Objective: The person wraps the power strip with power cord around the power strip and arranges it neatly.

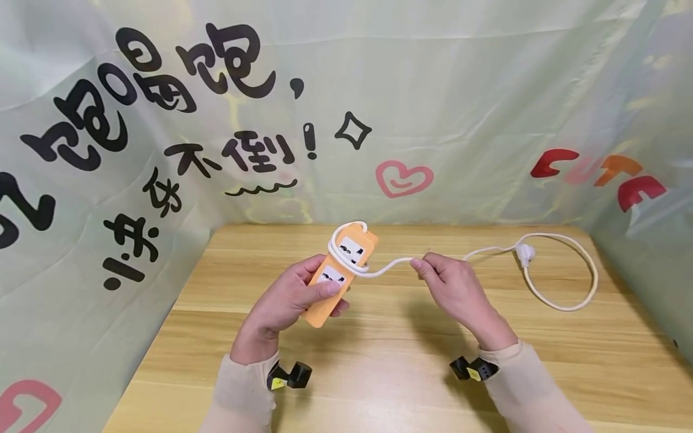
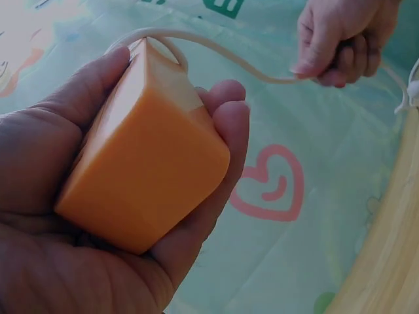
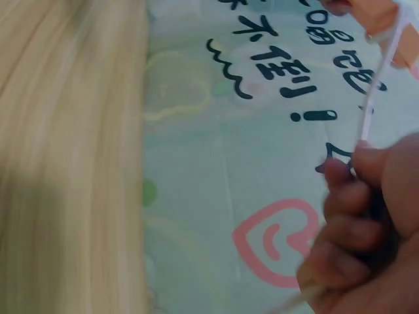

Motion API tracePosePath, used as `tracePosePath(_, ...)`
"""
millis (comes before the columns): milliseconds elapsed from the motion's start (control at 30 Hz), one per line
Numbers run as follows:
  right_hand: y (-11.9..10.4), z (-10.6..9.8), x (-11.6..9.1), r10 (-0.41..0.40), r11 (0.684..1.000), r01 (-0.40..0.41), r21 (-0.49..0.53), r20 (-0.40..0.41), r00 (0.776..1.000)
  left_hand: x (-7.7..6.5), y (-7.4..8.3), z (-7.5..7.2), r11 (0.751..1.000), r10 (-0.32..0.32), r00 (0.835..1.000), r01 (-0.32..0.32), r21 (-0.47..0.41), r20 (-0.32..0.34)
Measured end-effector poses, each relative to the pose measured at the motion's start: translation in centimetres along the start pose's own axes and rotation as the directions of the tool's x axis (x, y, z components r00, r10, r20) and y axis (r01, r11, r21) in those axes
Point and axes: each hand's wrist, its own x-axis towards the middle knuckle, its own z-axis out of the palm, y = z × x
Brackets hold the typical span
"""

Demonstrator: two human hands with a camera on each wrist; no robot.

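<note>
My left hand (image 1: 295, 291) grips an orange power strip (image 1: 323, 310), its thumb across the face near the lower white socket panel. White cord (image 1: 342, 257) loops round the strip's upper part, beside the upper socket panel. From there the cord runs right to my right hand (image 1: 452, 285), which holds it between thumb and curled fingers. In the left wrist view the strip's orange end (image 2: 147, 173) sits in the palm, with fingers round its far side. The right wrist view has the cord (image 3: 376, 98) stretching from the fist up to the strip.
Beyond the right hand, the cord lies in a wide loop on the wooden table (image 1: 379, 373), with its white plug (image 1: 525, 254) at the loop's left side. A printed cloth (image 1: 487, 120) with lettering and hearts hangs behind and beside the table. Small black cameras (image 1: 299, 375) sit at both wrists.
</note>
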Motion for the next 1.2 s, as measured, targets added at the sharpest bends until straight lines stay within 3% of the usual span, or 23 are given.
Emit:
tracePosePath(133, 0.2, -0.5, 0.1, -0.040, 0.997, 0.034, 0.065, 0.097, 0.994, -0.3, 0.2, -0.1, 1.000, 0.011, 1.000, -0.011, 0.012, -0.001)
tracePosePath(367, 0.6, -0.3, 0.2, -0.054, 0.998, 0.051, 0.034, 0.077, 0.996, -0.3, 0.4, 0.1, 0.999, 0.017, 0.998, -0.019, 0.033, 0.055)
tracePosePath(500, 0.8, 0.2, 0.2, -0.017, 0.999, 0.020, -0.035, 0.085, 0.996, -0.1, 0.1, 0.3, 0.999, 0.009, 0.994, -0.014, 0.045, 0.106)
tracePosePath(667, 0.8, 0.8, 0.2, 0.074, 0.996, -0.066, -0.065, 0.118, 0.990, 0.3, -0.5, 1.1, 0.985, -0.038, 0.982, 0.006, 0.172, 0.183)
tracePosePath(867, 0.4, 1.2, 0.1, 0.083, 0.996, -0.076, -0.056, 0.142, 0.986, 0.8, -1.4, 2.3, 0.921, -0.116, 0.961, 0.009, 0.390, 0.250)
tracePosePath(1000, -0.4, 1.0, -0.1, 0.116, 0.993, -0.114, -0.017, 0.190, 0.975, 1.2, -2.1, 3.0, 0.874, -0.167, 0.932, -0.011, 0.486, 0.321)
tracePosePath(1100, -1.3, 0.6, -0.3, 0.113, 0.993, -0.114, -0.004, 0.207, 0.972, 1.4, -2.5, 3.6, 0.819, -0.206, 0.919, -0.027, 0.573, 0.337)
tracePosePath(1200, -2.2, 0.2, -0.6, 0.075, 0.997, -0.074, -0.016, 0.181, 0.981, 1.5, -2.8, 4.0, 0.750, -0.226, 0.927, -0.029, 0.661, 0.298)
